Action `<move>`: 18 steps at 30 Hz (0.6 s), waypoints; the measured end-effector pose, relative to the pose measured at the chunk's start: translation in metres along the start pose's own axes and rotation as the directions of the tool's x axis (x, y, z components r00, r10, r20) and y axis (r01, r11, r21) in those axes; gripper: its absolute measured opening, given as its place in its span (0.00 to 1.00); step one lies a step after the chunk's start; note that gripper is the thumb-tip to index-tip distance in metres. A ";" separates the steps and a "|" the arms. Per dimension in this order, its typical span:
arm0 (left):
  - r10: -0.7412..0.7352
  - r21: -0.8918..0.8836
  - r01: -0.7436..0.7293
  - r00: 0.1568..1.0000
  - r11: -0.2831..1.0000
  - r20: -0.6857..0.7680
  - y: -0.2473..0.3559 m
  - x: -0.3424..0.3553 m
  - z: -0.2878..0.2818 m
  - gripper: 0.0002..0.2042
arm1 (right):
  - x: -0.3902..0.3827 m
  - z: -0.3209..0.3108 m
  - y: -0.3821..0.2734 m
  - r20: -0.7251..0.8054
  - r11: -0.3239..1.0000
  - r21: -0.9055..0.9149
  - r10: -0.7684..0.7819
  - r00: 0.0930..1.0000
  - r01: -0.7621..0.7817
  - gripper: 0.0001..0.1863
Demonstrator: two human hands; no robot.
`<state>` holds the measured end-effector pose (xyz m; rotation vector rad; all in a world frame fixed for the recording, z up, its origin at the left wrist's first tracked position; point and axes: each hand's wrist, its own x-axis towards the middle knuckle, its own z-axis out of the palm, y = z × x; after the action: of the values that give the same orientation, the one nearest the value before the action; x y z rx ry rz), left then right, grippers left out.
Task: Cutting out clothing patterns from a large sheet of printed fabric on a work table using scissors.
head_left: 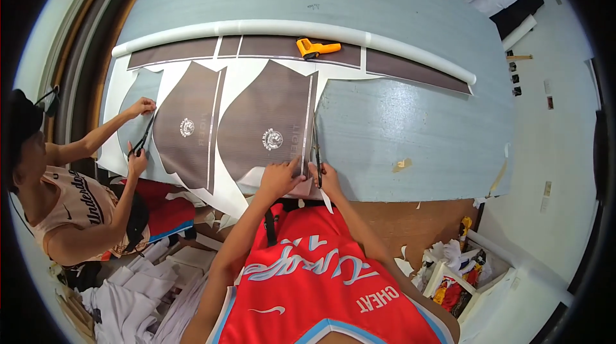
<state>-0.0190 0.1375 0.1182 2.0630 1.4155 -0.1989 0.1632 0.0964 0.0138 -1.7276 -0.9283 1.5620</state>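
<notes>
My right hand [329, 181] is closed on a pair of scissors [317, 156], whose blades point away from me along the right edge of a printed sheet [263, 122]. The sheet is white with dark brown garment-shaped panels, and a round white emblem sits on the panel in front of me. My left hand [280, 179] grips the sheet's near edge, just left of the scissors. A narrow white strip [326, 200] hangs below the scissors by my right hand.
A large grey-blue table [410, 126] bears the sheet. Across its far part lies a long white roll [256, 27], with a yellow gun-shaped tool [317, 48] beside it. At left, another person [83, 196] holds black scissors [142, 138] at the sheet. White cloth [128, 299] is heaped below.
</notes>
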 end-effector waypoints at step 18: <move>0.196 0.207 -0.171 0.974 0.963 -0.110 -0.040 -0.007 0.036 0.42 | 0.030 0.037 -0.028 -0.199 0.998 0.057 -0.013 0.980 0.025 0.24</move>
<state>-0.0498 0.1212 0.0767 2.3946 1.3127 -0.1337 0.1254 0.1366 0.0168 -1.7896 -0.7893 1.3612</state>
